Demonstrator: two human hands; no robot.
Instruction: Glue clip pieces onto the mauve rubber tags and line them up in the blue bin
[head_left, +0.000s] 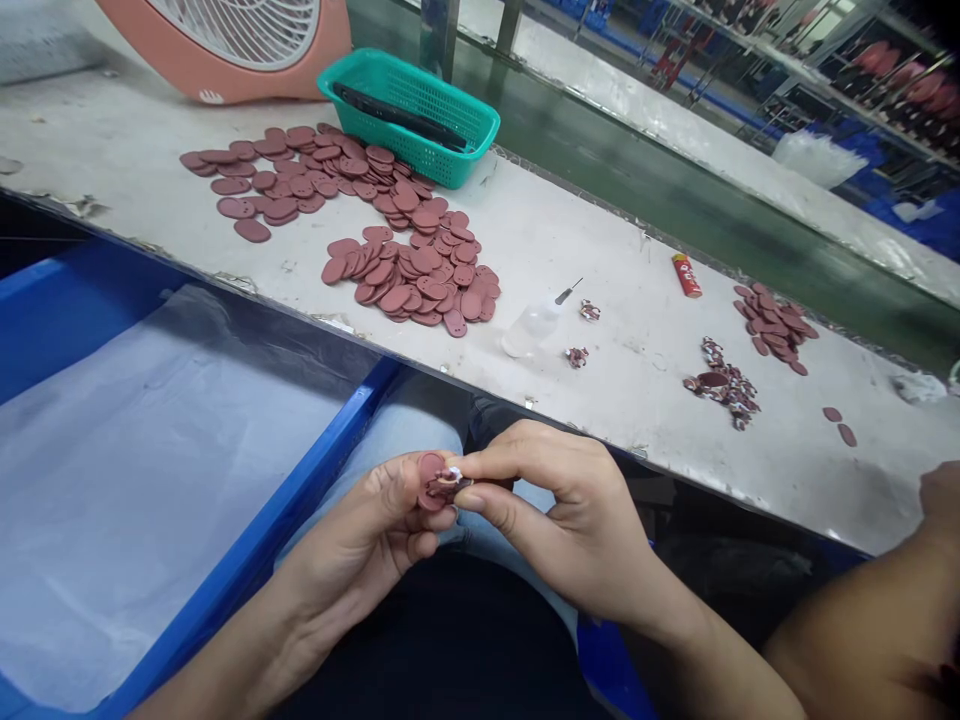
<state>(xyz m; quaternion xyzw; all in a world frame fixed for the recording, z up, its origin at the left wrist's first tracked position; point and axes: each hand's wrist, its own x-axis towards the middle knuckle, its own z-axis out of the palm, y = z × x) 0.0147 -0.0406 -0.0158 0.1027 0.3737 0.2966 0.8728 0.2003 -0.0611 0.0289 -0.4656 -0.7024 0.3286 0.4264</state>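
Above my lap, my left hand [382,525] pinches a reddish-brown oval disc [430,468] between thumb and fingers. My right hand [574,515] grips a small brown-and-white figure piece [452,478] with thumb and forefinger, up against the disc's face. Fingertips partly cover both parts. On the bench ahead lies a big pile of like oval discs [427,265], some with small holes. To its right are a clear needle-tipped bottle [534,325] and two loose figure pieces, one nearer [577,357] and one farther [590,310].
A teal basket [480,150] holding a black object stands behind the discs, beside a pink fan [330,60]. Rightward are a red cylinder [686,276], clustered figure pieces [731,390] and more discs [772,325]. A blue bin [375,390] is at left; another person's arm [885,600] at right.
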